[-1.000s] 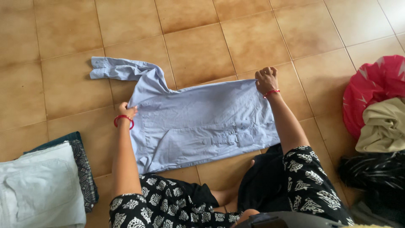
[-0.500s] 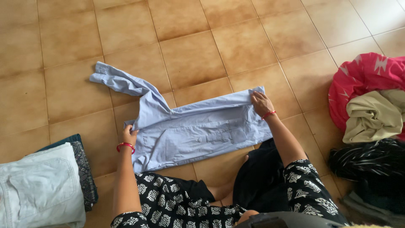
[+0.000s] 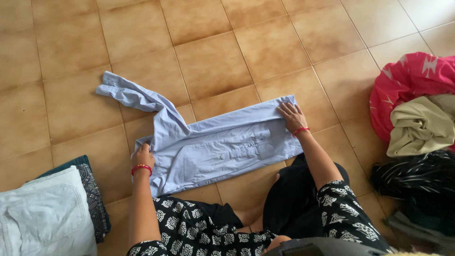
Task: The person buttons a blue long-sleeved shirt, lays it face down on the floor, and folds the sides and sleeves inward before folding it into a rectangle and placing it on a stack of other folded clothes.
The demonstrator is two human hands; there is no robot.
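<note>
Pale blue cotton, a long-sleeved shirt [image 3: 222, 147], lies folded lengthwise on the tan floor tiles [image 3: 213, 61] at the centre of the frame, its free sleeve [image 3: 135, 97] trailing toward the upper left. The right hand [image 3: 292, 116] lies flat on the shirt's right end, fingers spread and pressing the cloth down. The left hand [image 3: 142, 156] sits at the shirt's left end near the shoulder, its fingers curled over the edge; whether they pinch the cloth or merely press it I cannot tell. The likeliest trouble is the fold slipping: the layers look smooth and the tiles slick, so lifting either hand unevenly could let the top layer slide and skew the edges. The loose sleeve is twisted, and if left so it may bunch into a lump. A stack of folded clothes [image 3: 47, 213] at the lower left and a heap of unfolded garments [image 3: 417, 118] at the right lie well apart from the shirt.
</note>
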